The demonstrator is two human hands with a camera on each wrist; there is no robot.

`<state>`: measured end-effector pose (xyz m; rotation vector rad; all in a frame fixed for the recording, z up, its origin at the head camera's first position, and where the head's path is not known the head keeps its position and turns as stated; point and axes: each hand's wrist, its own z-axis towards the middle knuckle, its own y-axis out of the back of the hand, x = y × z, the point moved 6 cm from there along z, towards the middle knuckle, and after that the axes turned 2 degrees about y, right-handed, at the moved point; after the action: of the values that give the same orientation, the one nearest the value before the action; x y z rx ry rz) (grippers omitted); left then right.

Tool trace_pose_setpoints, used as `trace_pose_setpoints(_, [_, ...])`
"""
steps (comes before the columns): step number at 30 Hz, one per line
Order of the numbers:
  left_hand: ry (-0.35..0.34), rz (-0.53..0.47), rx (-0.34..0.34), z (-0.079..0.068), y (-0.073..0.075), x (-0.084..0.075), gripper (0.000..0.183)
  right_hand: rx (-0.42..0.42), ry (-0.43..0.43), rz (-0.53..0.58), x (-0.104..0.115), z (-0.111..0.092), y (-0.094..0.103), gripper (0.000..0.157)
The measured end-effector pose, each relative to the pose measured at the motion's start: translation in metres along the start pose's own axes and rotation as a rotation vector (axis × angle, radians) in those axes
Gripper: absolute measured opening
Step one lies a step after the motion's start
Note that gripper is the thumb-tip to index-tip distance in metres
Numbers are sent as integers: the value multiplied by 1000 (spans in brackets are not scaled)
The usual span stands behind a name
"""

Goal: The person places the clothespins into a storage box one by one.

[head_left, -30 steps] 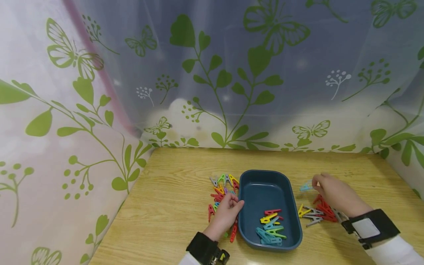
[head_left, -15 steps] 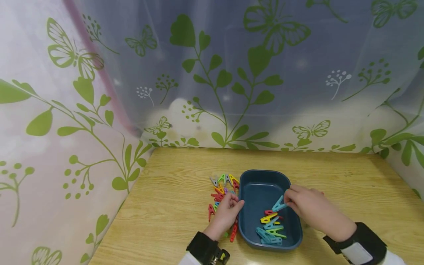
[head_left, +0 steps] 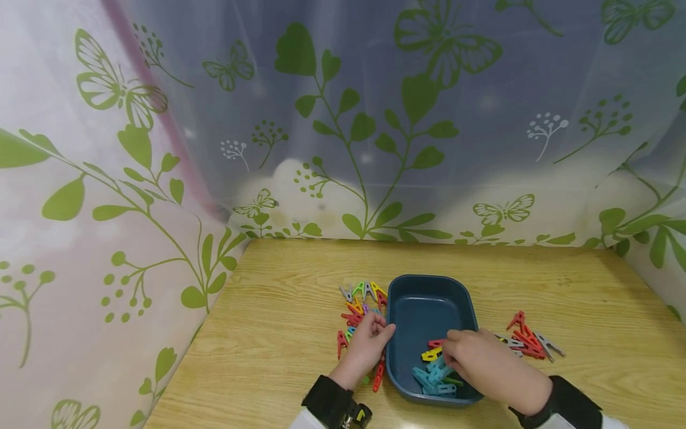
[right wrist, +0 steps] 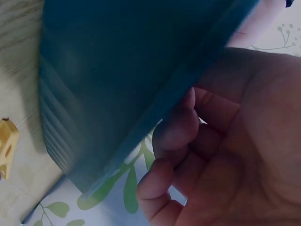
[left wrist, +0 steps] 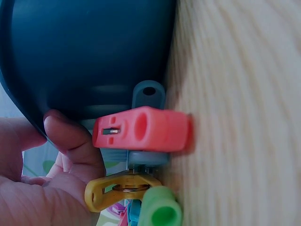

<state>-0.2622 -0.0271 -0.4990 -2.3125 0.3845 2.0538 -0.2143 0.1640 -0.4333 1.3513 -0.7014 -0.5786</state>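
A dark blue plastic tub [head_left: 420,313] stands on the table, with several clothespins near its front end. My left hand [head_left: 365,345] pinches the tub's left rim, thumb and fingers on either side of the wall in the left wrist view. Reaching over the right rim, my right hand [head_left: 493,364] is low inside the tub. Its curled fingertips are at a light-blue clothespin [head_left: 438,367], just above the other blue ones; the hand partly hides this pile. A yellow clothespin [head_left: 430,354] lies beside it. In the right wrist view the tub wall [right wrist: 117,70] hides the fingertips.
Left of the tub lies a mixed heap of clothespins, including a red one [head_left: 378,376], partly under my left hand. To the right are several red and grey clothespins [head_left: 529,344]. A patterned curtain [head_left: 343,119] closes off the table's back and sides.
My right hand has carried a light-blue clothespin from the right of the tub, over the rim and down toward the clothespins inside. The left hand and the tub have stayed still.
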Motion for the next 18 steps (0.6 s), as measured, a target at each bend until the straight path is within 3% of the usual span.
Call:
trace_pose_setpoints(8, [-18, -7, 8, -1, 0, -1, 17, 45, -6, 45, 1, -2, -7, 30])
trace_pose_setpoints(18, [-21, 1, -2, -1, 0, -2, 17, 23, 18, 69, 4, -4, -5, 32])
